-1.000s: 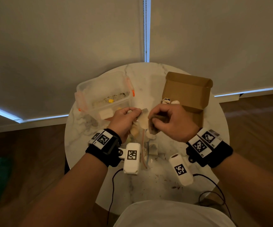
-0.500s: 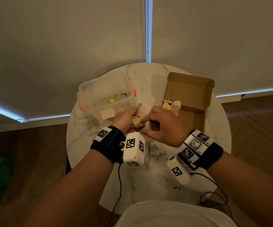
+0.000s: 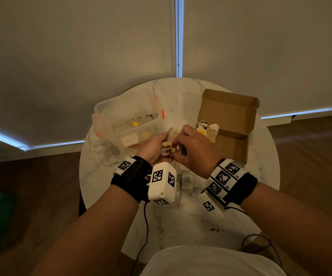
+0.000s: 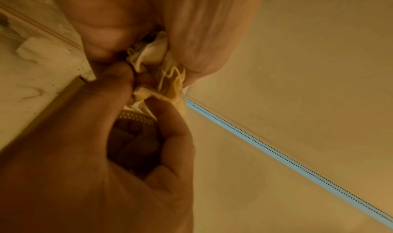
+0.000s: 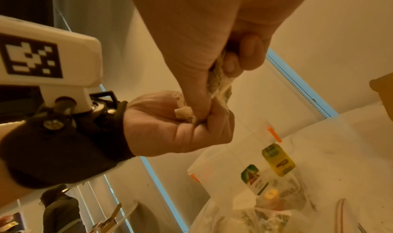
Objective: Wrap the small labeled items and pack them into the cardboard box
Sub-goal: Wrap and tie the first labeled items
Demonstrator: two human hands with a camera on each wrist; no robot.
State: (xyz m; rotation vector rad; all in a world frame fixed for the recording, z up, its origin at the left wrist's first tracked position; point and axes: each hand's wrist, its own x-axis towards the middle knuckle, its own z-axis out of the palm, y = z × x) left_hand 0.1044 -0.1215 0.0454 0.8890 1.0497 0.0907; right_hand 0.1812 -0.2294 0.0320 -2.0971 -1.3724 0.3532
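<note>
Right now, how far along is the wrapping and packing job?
Partly done. Two wrapped bundles already stand in the cardboard box. In hand: the left hand and right hand together pinch a small item in pale wrapping above the table, not yet boxed. Left: a few labeled items remain unwrapped in the clear plastic container.

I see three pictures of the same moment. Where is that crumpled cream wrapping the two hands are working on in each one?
Head: wrapping at centre, pinched between left hand and right hand, above the table.
Left wrist: wrapping upper centre, between both hands' fingers.
Right wrist: wrapping upper centre, running down from the right hand to the left hand.
Shared landmark: blue window gap.
</note>
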